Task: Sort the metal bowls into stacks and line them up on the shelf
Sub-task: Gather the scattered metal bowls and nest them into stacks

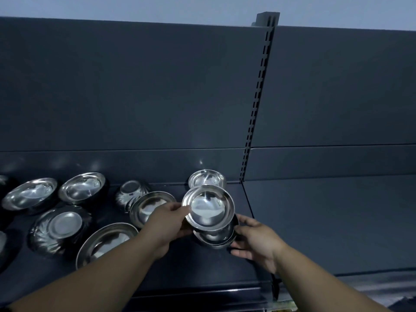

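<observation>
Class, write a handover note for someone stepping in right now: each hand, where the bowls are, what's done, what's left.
Left hand pinches the rim of a small bowl, tilted over a short stack.
Right hand cups that stack near the right end of the shelf.
A rear bowl stands behind it.
Done: one stack started.
Left: seat the held bowl, sort the loose bowls further left, two upside down, and line up the stacks.

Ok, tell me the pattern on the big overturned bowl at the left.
The overturned bowl has swirled flutes, plain flat base; head view.
</observation>
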